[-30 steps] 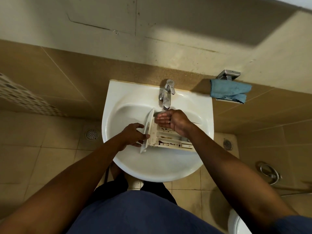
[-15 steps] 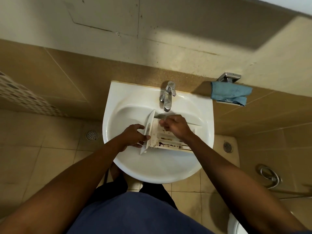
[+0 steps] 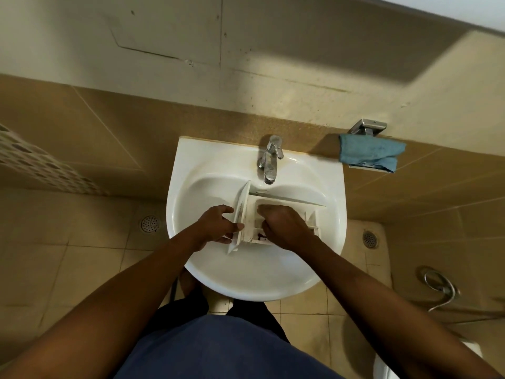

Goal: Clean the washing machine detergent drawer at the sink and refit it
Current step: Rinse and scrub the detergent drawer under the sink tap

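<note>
Right hand [image 3: 284, 227] is down in the detergent drawer [image 3: 308, 220], fingers curled into its compartments; pinching anything, can't tell. Left hand [image 3: 217, 228], at nine o'clock, grips the front panel [image 3: 241, 214]. Drawer lies nine-to-three across the sink [image 3: 246, 288], tap [image 3: 270, 162] at twelve.

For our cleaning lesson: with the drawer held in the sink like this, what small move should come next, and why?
Probably slide the right hand toward the near compartment of the drawer: dark grime shows there, and the left hand grips the front, steadying it over the sink.
</note>
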### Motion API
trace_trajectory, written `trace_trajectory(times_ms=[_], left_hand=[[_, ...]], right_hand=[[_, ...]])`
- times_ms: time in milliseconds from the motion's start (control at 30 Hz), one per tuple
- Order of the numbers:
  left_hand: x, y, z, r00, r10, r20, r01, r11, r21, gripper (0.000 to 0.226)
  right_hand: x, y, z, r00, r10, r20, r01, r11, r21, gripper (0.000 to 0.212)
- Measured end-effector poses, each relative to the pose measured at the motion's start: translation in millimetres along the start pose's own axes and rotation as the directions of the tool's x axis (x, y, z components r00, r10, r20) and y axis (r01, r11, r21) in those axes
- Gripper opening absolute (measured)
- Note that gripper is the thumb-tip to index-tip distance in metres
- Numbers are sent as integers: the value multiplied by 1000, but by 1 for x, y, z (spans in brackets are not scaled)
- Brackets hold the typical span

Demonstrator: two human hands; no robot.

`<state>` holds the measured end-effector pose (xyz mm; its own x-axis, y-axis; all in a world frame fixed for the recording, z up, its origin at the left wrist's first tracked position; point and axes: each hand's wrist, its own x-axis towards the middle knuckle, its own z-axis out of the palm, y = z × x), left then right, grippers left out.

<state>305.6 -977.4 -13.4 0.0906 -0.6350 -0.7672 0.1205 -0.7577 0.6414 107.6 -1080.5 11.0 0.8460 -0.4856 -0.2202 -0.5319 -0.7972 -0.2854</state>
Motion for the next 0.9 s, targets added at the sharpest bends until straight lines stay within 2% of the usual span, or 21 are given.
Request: trace_trajectory(times_ms=[100, 167, 267, 333, 467, 567, 700, 833, 900], left_hand=[[-1, 1, 1, 1000, 0, 0, 0, 1000, 10, 75], [-1, 2, 1, 1000, 3, -1, -3, 1000, 21, 75], [-2, 1, 0, 1000, 2, -5, -1, 1000, 28, 76], [-1, 0, 1, 1000, 2, -5, -2, 1000, 24, 76], [-2, 1, 1, 1000, -1, -6, 2, 1000, 6, 76], [-3, 3, 1, 1000, 7, -4, -7, 1000, 16, 77], [-4, 2, 1, 1000, 6, -3, -6, 1000, 27, 77], [-2, 1, 2, 1000, 6, -13, -6, 1000, 31, 76], [-2, 1, 2, 1000, 4, -11, -4, 999, 33, 76]], right_hand=[[1, -11, 16, 996, -72, 57, 71, 997, 29, 60], [-2, -10, 25, 996, -64, 63, 63, 998, 13, 66], [-5, 1, 29, 996, 81, 33, -80, 996, -41, 58], [-6, -1, 27, 992, 122, 25, -122, 992, -28, 54], [-1, -11, 33, 999, -35, -13, 36, 999, 21, 66], [-2, -12, 34, 1000, -7, 9, 8, 999, -33, 71], [-2, -4, 28, 996, 84, -38, -88, 989, -119, 61], [-3, -12, 35, 995, -55, -79, 49, 996, -75, 65], [-8, -10, 36, 997, -14, -79, 3, 990, -138, 61]])
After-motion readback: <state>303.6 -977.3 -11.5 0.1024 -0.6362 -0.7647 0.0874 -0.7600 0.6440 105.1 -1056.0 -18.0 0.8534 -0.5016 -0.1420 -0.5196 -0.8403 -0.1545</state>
